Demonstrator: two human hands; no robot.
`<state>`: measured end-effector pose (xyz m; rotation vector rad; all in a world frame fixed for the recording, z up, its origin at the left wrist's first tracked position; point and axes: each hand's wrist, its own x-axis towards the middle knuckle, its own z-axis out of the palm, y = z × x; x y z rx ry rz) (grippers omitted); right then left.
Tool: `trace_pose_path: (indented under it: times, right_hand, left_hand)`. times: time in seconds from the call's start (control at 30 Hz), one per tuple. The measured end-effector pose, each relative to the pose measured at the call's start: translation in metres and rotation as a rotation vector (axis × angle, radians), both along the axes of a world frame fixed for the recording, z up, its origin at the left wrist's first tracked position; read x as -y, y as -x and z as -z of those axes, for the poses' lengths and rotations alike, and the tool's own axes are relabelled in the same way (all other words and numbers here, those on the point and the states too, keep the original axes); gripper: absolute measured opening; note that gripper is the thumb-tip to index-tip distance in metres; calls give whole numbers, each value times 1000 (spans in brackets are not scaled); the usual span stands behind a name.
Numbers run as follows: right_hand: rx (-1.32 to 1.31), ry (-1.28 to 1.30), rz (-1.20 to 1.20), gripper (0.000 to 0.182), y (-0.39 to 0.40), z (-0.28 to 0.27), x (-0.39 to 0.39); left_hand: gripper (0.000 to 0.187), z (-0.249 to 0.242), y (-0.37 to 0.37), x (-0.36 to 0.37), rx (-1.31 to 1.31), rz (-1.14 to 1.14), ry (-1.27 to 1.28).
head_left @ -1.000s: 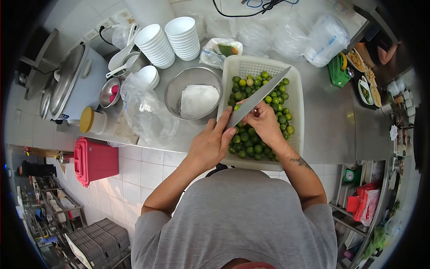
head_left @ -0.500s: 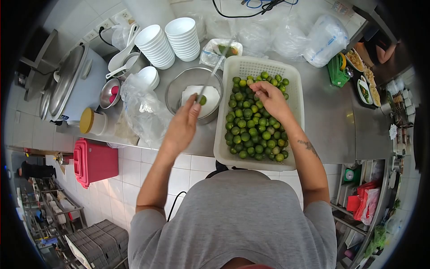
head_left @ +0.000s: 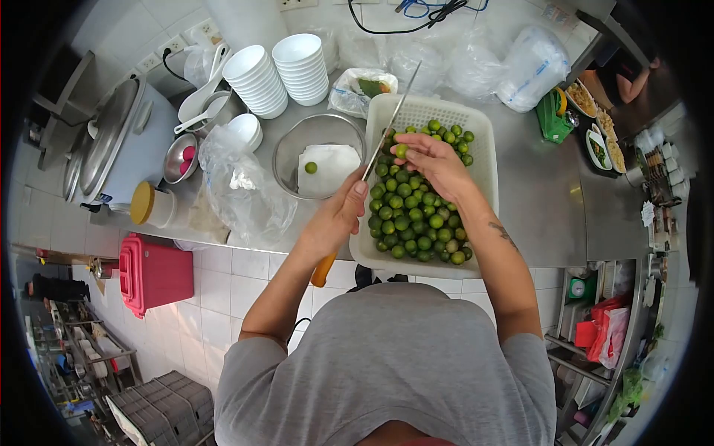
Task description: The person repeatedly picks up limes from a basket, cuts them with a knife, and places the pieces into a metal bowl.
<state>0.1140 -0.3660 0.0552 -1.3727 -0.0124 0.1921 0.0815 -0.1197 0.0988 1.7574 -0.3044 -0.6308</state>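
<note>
My left hand (head_left: 339, 217) is closed round a long knife (head_left: 393, 117), whose orange handle sticks out below the wrist. The blade slants up and away, over the left edge of a white plastic basket (head_left: 489, 195). Pinched in the fingers of my right hand (head_left: 440, 165) is a green lime (head_left: 401, 151), just right of the blade. Beneath that hand, many loose limes (head_left: 416, 215) fill much of the basket. To the left stands a steel bowl (head_left: 280, 165) with a white sheet (head_left: 335, 165) inside and one small lime (head_left: 311, 168) on it.
Stacked white bowls (head_left: 260, 78) stand at the back left, behind a crumpled plastic bag (head_left: 245, 197). A big lidded pot (head_left: 130, 149) is further left. Plastic bags (head_left: 532, 70) line the wall. A green scale-like item (head_left: 554, 119) and food trays (head_left: 606, 145) are at right.
My left hand has moved right with the knife, from over the bowl to the basket's edge. A lime now lies in the bowl. My right hand has lifted a lime toward the blade.
</note>
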Motion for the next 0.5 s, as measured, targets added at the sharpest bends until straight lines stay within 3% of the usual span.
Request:
trace_pose_path:
  times: [0.03,0.17,0.3,0.5]
  right_hand:
    - [-30,-133,8,30,9,-9,1]
    - [-15,-232,79,31,27,-10,3]
    - [8,-337,179,26,33,-5,-5]
    - [-51,-450,296,16,36,5,-21]
  left_hand:
    - [61,-2,5,2,82,12,-43]
    - [55,4,16,4,390,78,-217]
    - [53,-4,26,6,351,139,-412]
    - [52,0,30,5,382,137,-458]
